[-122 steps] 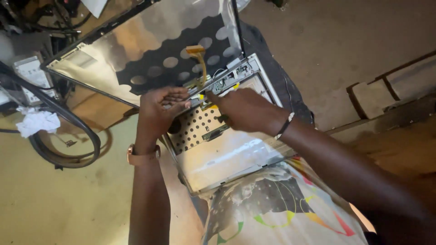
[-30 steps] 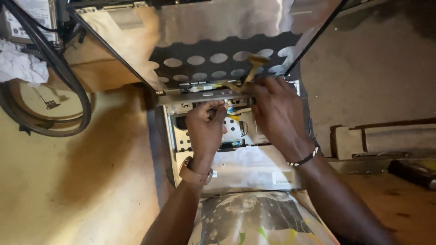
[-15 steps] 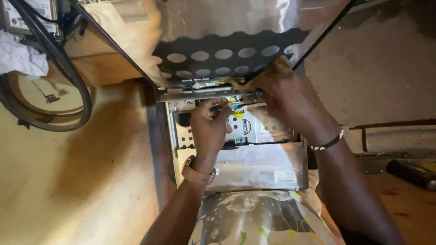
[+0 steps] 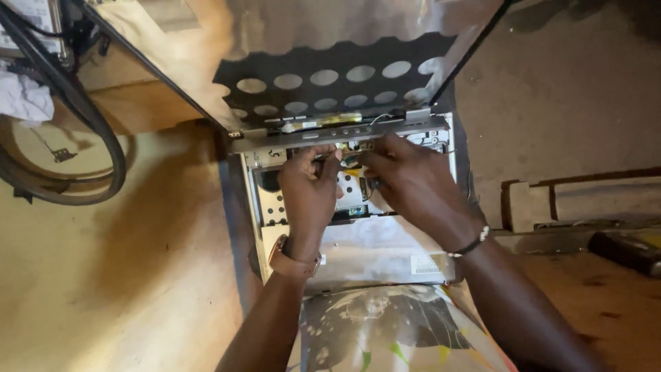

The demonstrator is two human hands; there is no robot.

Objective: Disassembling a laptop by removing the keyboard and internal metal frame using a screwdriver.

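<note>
An opened laptop lies on my lap with its keyboard removed, so the silver inner frame (image 4: 358, 248) and perforated metal show. Its lid (image 4: 330, 76) stands up behind, dark with round holes. My left hand (image 4: 310, 193), with a brown strap on the wrist, has curled fingers pinched together just below the hinge strip (image 4: 330, 131). My right hand (image 4: 413, 186), with a beaded band on the wrist, reaches in beside it, fingertips at the same spot. A small yellow bit (image 4: 351, 172) shows between the hands. What the fingers grip is hidden.
A thick black looped cable (image 4: 82, 138) and a white crumpled cloth (image 4: 24, 96) lie on the tan floor to the left. On the right are a low ledge and a dark tool (image 4: 623, 251). A patterned cloth (image 4: 385, 331) covers my lap.
The view has shifted down slightly. My right hand has dropped from the lid's edge into the base beside the left hand. The yellow-handled screwdriver seen earlier is no longer plainly visible.
</note>
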